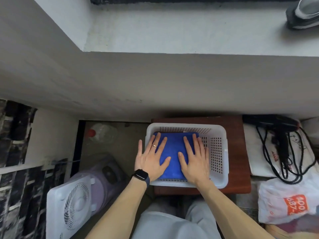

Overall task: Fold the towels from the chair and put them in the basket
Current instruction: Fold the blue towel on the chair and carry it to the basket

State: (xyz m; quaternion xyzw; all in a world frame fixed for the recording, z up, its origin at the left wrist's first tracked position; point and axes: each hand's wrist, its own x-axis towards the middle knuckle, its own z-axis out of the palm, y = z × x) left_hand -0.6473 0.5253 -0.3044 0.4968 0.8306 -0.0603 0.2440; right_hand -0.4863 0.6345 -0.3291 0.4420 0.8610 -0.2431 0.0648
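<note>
a folded blue towel (172, 152) lies flat inside the white perforated basket (218, 152), which sits on a small reddish-brown table (240, 152) just below the centre of the frame. the left hand (151, 158), with a ring and a dark watch at the wrist, rests palm down on the towel's left part, its outer fingers reaching over the basket's left rim. the right hand (194, 158) lies palm down on the right part. both hands are spread wide and flat, gripping nothing, only pressing.

the towel looks soft, light and thick, likely to spring up a little once pressure goes. it should not slip or break. if it needs shifting, the folded edges at the sides are the place to pinch, so the layers stay together. the chair is out of view, so i cannot tell whether more towels wait.
</note>
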